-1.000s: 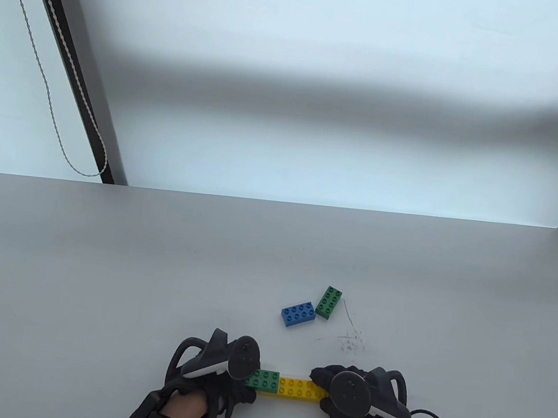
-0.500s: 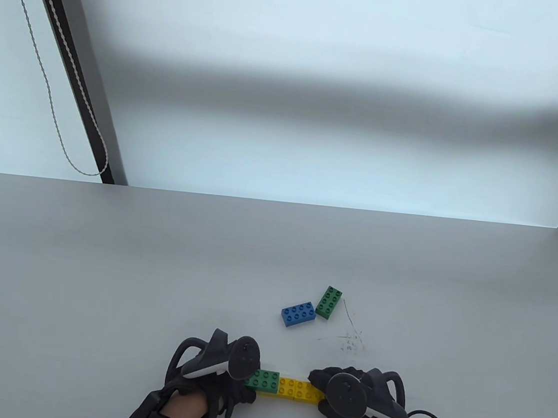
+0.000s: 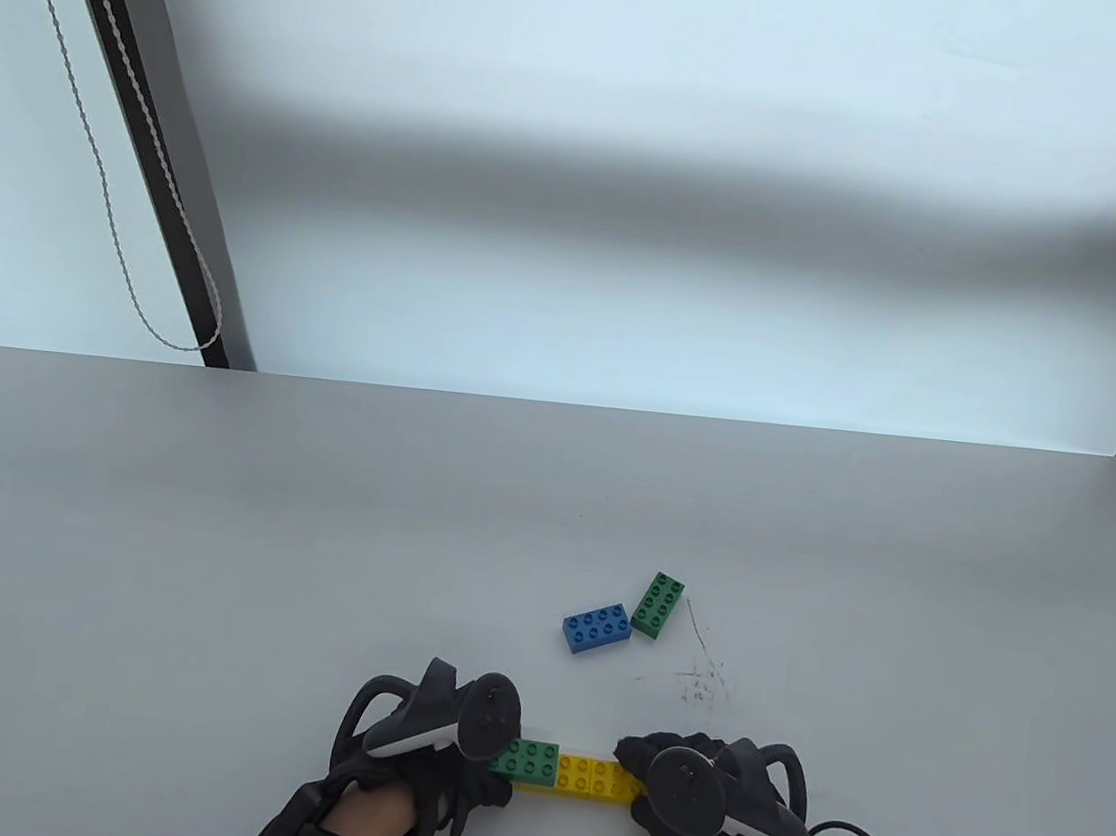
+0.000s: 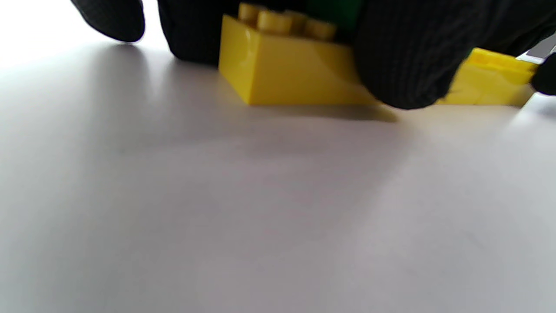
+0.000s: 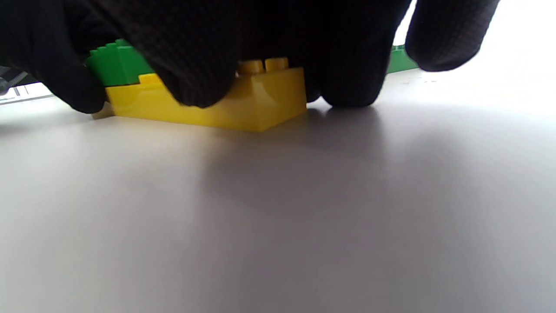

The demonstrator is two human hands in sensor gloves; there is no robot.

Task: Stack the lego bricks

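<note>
A long yellow brick (image 3: 589,779) lies near the table's front edge, with a green brick (image 3: 527,759) stacked on its left end. My left hand (image 3: 442,732) grips that left end; in the left wrist view its fingers (image 4: 399,65) flank the yellow brick (image 4: 295,74) below the green one (image 4: 334,8). My right hand (image 3: 686,795) grips the yellow brick's right end; in the right wrist view its fingers (image 5: 191,56) straddle the yellow brick (image 5: 252,104), with the green brick (image 5: 117,65) at the far end.
A loose blue brick (image 3: 597,628) and a loose green brick (image 3: 657,605) lie touching at a corner, just beyond the hands. Faint pencil scratches (image 3: 697,680) mark the table to their right. The table's far edge (image 3: 559,408) runs across the middle of the view.
My right hand has shifted slightly left along the yellow brick. The left hand and all bricks have stayed where they were.
</note>
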